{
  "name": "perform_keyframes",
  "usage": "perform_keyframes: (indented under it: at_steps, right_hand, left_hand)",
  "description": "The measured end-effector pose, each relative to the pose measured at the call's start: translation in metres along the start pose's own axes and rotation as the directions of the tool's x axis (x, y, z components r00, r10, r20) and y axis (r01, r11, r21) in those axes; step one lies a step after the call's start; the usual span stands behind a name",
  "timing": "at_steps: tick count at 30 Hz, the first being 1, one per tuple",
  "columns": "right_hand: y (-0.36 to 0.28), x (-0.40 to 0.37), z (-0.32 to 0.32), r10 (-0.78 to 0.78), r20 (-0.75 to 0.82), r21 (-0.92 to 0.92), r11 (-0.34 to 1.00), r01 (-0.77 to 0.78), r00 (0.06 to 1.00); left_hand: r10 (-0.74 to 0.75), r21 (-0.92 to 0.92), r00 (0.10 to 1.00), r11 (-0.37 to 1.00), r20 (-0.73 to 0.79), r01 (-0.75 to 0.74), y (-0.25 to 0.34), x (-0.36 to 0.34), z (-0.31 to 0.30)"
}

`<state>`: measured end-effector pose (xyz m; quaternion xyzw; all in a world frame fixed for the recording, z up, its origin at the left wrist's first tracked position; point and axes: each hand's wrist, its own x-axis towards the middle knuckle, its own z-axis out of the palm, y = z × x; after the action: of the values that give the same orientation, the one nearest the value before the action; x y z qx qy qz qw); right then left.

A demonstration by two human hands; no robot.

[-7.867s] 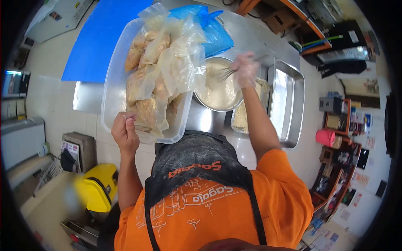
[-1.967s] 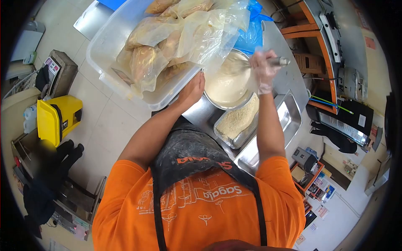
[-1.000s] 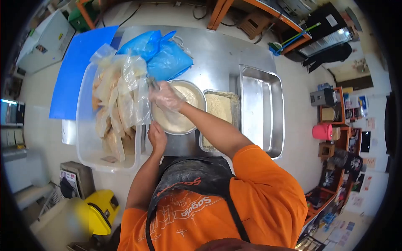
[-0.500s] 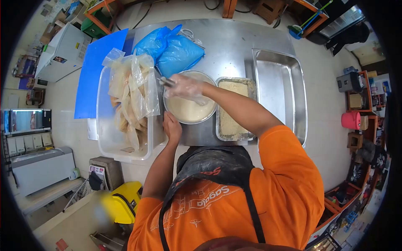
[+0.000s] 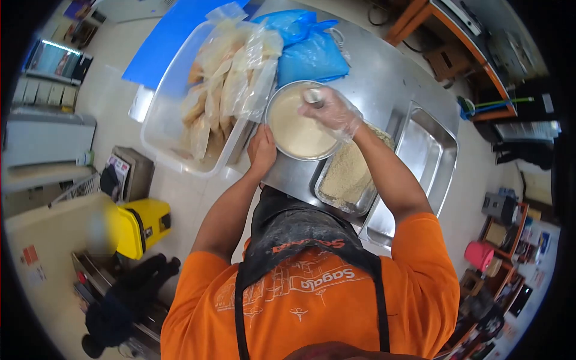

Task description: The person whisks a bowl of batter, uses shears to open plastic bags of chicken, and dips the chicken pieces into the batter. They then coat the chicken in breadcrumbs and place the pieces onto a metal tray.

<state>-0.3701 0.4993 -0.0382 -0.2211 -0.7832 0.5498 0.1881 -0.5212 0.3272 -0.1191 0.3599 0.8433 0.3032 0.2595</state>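
Observation:
A round metal bowl (image 5: 307,159) of pale, creamy batter (image 5: 293,127) stands on the steel table in front of me. My left hand (image 5: 262,147), bare, is curled against the bowl's left side at the rim. Over the batter is my right hand (image 5: 333,114), in a clear plastic glove, closed around a metal-handled utensil (image 5: 313,96). Its handle end points up toward me; the hand and batter hide its working end. Just right of the bowl, under my right forearm, lies a metal tray (image 5: 343,208) of pale crumbs (image 5: 349,174).
A clear plastic tub (image 5: 157,114) at left holds bagged tan pieces (image 5: 225,90). Blue plastic bags (image 5: 312,57) sit behind the bowl. A deep steel pan (image 5: 427,157) lies at right. Another person in dark clothing (image 5: 129,300) is at lower left, near a yellow bin (image 5: 143,227).
The whole view has turned and shifted. My right hand has brought the utensil's handle from pointing left to upright over the batter. My left hand remains at the bowl's side.

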Motion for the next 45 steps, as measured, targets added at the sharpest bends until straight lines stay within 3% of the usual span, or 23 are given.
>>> perform_keyframes:
  at_steps: [2,3,6,8,10,12,15,17,19,23,25,27,28,30,32,39,42,45]
  right_hand:
    - [0.001,0.014,0.024,0.068,0.120,-0.249,0.968,-0.036,0.990]
    - [0.009,0.025,0.040,-0.033,0.053,-0.136,0.990,0.040,0.998]
    - [0.021,0.062,0.055,0.261,-0.070,0.388,0.896,-0.215,0.963]
    - [0.021,0.071,0.045,0.257,-0.456,0.518,0.855,0.020,0.852]
    - [0.035,0.067,0.023,0.246,-0.687,0.615,0.698,0.367,0.683]
    - [0.034,0.055,0.007,0.240,-0.860,0.463,0.738,0.490,0.451]
    - [0.035,0.026,-0.002,0.007,-0.764,0.414,0.772,0.482,0.645]
    - [0.027,0.012,-0.009,-0.086,-0.470,0.323,0.909,0.262,0.879]
    - [0.004,0.011,-0.008,-0.023,-0.123,0.187,0.981,0.046,0.992]
    - [-0.017,0.032,0.041,0.314,0.031,0.234,0.921,-0.313,0.949]
    - [-0.013,0.052,0.051,0.383,0.118,0.391,0.830,-0.397,0.916]
    - [0.012,0.066,0.045,0.321,-0.249,0.583,0.803,-0.123,0.913]
    - [0.021,0.068,0.040,0.304,-0.424,0.630,0.776,0.037,0.853]
    - [0.033,0.063,0.016,0.323,-0.627,0.684,0.663,0.303,0.709]
    - [0.029,0.048,-0.012,0.383,-0.552,0.807,0.469,0.358,0.741]
    - [-0.045,-0.007,-0.032,-0.004,-0.389,0.626,0.733,0.268,0.921]
    - [-0.076,-0.016,-0.024,-0.085,-0.301,0.604,0.754,0.259,0.950]
    - [-0.089,-0.015,-0.008,-0.106,-0.284,0.669,0.690,0.276,0.953]
  left_hand:
    - [0.008,-0.012,1.000,1.000,-0.025,-0.009,-0.002,0.000,0.004]
    - [0.099,0.001,0.987,0.995,-0.130,-0.100,-0.014,0.004,0.015]
    - [0.078,0.017,0.993,0.997,-0.084,-0.077,-0.016,0.006,0.015]
    - [0.077,0.018,0.993,0.997,-0.090,-0.075,-0.017,0.008,0.014]
    - [0.069,0.005,0.994,0.998,-0.081,-0.069,-0.016,0.004,0.014]
    - [0.058,-0.023,0.996,0.998,-0.070,-0.060,-0.014,0.005,0.013]
    - [0.051,-0.018,0.993,0.998,-0.103,-0.053,-0.014,0.005,0.015]
    - [0.050,-0.018,0.996,0.998,-0.079,-0.052,-0.011,0.003,0.010]
    - [0.053,-0.021,0.996,0.998,-0.071,-0.054,-0.011,0.003,0.009]
    - [0.049,-0.031,0.996,0.998,-0.077,-0.051,-0.012,0.004,0.012]
    - [0.045,-0.031,0.996,0.998,-0.080,-0.048,-0.011,0.004,0.011]
    - [0.048,-0.031,0.996,0.998,-0.079,-0.051,-0.010,0.002,0.009]
    - [0.051,-0.042,0.995,0.998,-0.080,-0.055,-0.011,0.003,0.010]
    - [0.059,-0.068,0.995,0.996,-0.083,-0.065,-0.013,0.004,0.012]
    - [0.054,-0.072,0.996,0.996,-0.078,-0.059,-0.014,0.003,0.014]
    - [0.054,-0.080,0.996,0.995,-0.070,-0.060,-0.013,0.004,0.010]
    - [0.059,-0.085,0.996,0.994,-0.068,-0.064,-0.014,0.005,0.011]
    - [0.069,-0.107,0.995,0.991,-0.066,-0.076,-0.015,0.004,0.011]
